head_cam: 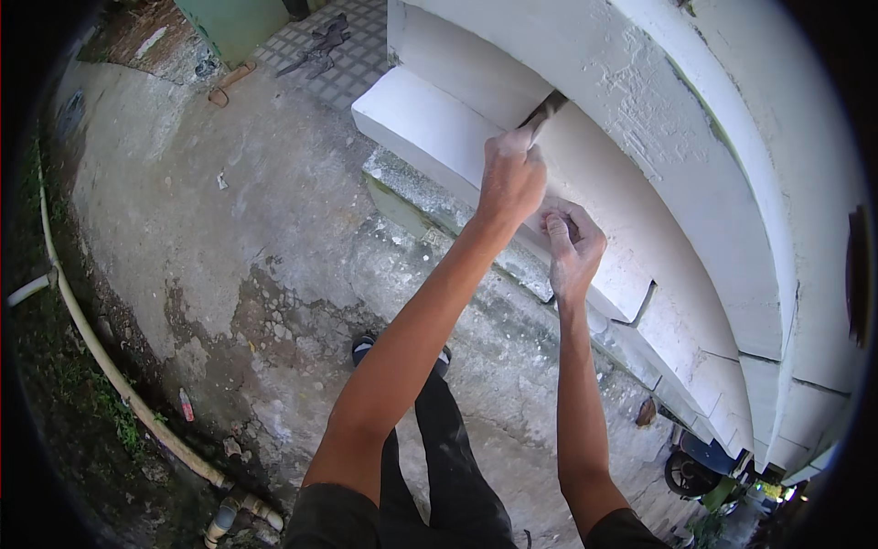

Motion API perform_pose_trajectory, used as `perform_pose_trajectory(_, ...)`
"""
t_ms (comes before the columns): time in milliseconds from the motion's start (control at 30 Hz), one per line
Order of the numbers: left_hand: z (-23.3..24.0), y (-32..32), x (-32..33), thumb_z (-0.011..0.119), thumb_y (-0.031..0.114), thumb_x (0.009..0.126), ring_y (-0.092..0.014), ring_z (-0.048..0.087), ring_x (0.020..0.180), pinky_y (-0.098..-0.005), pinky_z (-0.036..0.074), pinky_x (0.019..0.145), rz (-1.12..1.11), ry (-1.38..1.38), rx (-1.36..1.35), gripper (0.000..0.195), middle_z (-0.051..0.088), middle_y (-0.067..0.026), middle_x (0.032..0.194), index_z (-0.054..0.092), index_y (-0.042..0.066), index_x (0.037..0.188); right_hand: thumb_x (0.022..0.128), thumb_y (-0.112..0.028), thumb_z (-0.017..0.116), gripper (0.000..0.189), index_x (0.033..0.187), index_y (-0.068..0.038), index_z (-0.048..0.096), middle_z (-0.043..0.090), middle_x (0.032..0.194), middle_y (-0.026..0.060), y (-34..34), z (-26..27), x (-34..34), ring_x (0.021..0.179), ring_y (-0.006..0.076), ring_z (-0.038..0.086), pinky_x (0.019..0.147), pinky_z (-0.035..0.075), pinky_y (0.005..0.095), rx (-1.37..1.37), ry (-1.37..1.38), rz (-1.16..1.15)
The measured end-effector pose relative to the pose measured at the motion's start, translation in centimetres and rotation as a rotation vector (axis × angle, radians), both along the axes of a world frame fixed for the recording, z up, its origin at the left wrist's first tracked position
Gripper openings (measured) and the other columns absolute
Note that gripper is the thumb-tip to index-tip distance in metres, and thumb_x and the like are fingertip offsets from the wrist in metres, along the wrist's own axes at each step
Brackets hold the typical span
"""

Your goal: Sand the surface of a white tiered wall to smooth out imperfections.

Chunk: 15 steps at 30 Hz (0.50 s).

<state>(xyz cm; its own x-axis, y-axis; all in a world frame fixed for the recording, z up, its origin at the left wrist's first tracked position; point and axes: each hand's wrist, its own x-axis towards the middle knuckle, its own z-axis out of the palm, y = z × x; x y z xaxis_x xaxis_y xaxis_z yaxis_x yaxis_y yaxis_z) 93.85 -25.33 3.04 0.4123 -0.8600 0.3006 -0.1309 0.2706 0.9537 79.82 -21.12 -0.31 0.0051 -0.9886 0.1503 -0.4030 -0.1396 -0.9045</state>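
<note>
My left hand, dusted white, is closed on a thin grey-brown tool, blade-like in shape; its exact kind is unclear. The tool's upper end lies at a dark gap in the recessed face of a white masonry wall. Lower and to the right, my right hand is in front of the white ledge, its fingers curled and powdery. A dark area shows between those fingers; whether it is shadow or a held piece cannot be told.
A mossy concrete step runs under the ledge, above cracked concrete ground. A pale pipe curves along the left. A crumpled dark cloth lies on patterned tiles at the top. A wheel shows at lower right.
</note>
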Motion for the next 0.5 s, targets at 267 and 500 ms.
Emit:
perform_pose_trajectory(267,-1.0,-1.1,-0.7,0.044,0.002,0.086,-0.037,0.049,0.059,-0.0457,0.044,0.064,0.015,-0.016,-0.038,0.014,0.053,-0.0244,0.066,0.053,-0.008,0.083,0.086,-0.003,0.061,0.021,0.102,0.006,0.072,0.071,0.081,0.0113,-0.1,0.6,0.4,0.075,0.015,0.067,0.073,0.053,0.0276,-0.011,0.033,-0.045)
perform_pose_trajectory(500,1.2,-1.5,-0.8,0.044,0.004,0.086,-0.028,0.044,0.057,-0.0416,0.043,0.061,-0.024,0.011,-0.125,0.017,0.049,-0.0196,0.062,0.056,-0.007,0.084,0.084,-0.005,0.062,0.021,0.1,0.003,0.074,0.07,0.081,0.0107,0.2,1.2,-0.1,0.07,0.0126,0.065,0.07,0.051,0.0268,-0.035,0.142,-0.079)
